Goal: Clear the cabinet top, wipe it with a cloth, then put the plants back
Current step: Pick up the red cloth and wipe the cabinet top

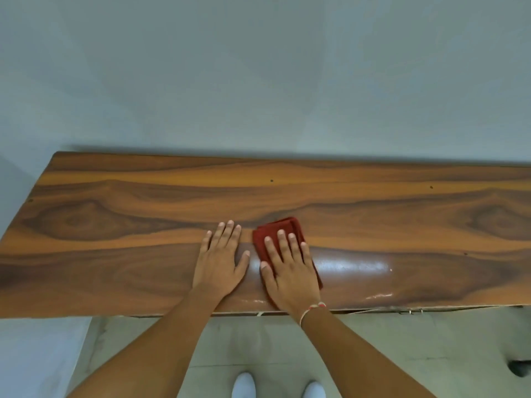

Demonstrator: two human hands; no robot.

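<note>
Head view looks straight down on the cabinet top (115,225), a long wood-grain surface set against a pale wall (258,81), with no plants in sight, so the clearing step looks done and the wiping is in hand. A red cloth (275,231), folded into a small pad, lies near the middle of the top toward the front edge, and the right hand (290,268) lies flat on it, fingers (291,245) straight and spread, not clenched; the flat palm likely serves to spread pressure over the whole pad so it drags evenly. Just beside it, apart from the cloth, the left hand (219,262) rests on the bare wood with its fingers straight and released, holding nothing; it probably steadies the person leaning over the cabinet. To the right of the cloth a glossy streak (353,267) catches the light, perhaps a damp or polished band. Where the plants stand cannot be told from this view
</note>
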